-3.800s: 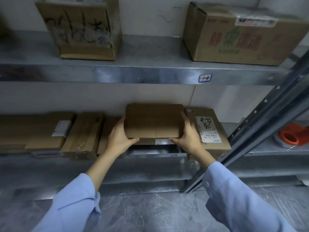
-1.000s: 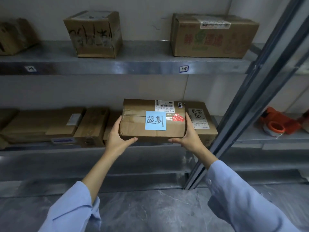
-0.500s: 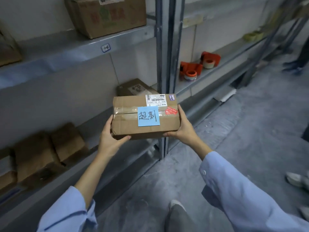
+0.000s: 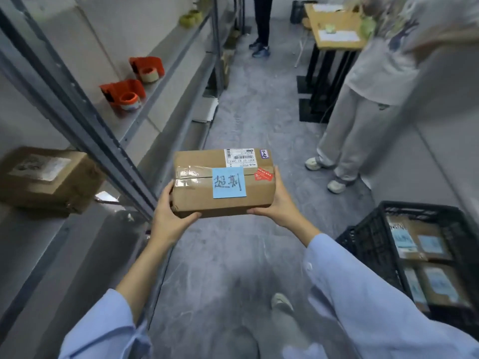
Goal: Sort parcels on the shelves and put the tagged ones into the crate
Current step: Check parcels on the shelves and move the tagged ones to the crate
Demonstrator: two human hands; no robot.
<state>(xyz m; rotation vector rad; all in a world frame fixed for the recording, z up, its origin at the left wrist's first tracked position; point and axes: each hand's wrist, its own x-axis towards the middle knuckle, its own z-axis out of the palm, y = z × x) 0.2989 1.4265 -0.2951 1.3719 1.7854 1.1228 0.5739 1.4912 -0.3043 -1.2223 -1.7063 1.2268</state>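
While clear of shelf [image 4: 166, 73], parcel [image 4: 197, 195] over aisle [image 4: 254, 120]

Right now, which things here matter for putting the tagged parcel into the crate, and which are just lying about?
In the job: tagged parcel, left hand, right hand, black crate.
Lying about: orange tape dispensers, shelf box, wooden table.
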